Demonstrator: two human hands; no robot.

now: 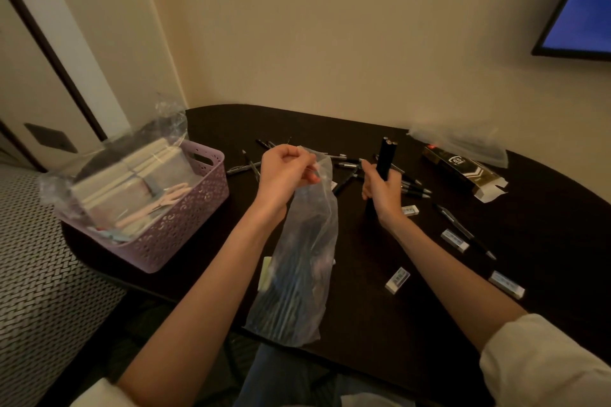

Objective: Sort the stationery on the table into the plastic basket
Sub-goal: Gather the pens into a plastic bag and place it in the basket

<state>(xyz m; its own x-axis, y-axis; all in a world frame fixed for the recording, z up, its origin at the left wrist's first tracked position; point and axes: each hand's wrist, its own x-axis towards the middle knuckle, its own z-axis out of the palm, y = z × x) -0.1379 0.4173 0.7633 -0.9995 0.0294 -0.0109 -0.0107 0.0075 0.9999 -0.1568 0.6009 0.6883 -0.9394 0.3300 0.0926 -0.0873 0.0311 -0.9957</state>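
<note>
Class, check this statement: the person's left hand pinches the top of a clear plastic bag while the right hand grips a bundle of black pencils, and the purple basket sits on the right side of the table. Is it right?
One detail is wrong. The head view shows the purple basket on the left side of the table, not the right. The left hand does pinch the clear plastic bag, and the right hand grips the black pencils.

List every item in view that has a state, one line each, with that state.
left hand: pinches the clear bag's mouth
clear bag: held up, hanging, dark pens inside
right hand: grips a bundle of black pens
bundle of black pens: upright in the fist
plastic basket: partly filled, on the table
carton: lying flat, end flap open
erasers: loose on the table
</note>
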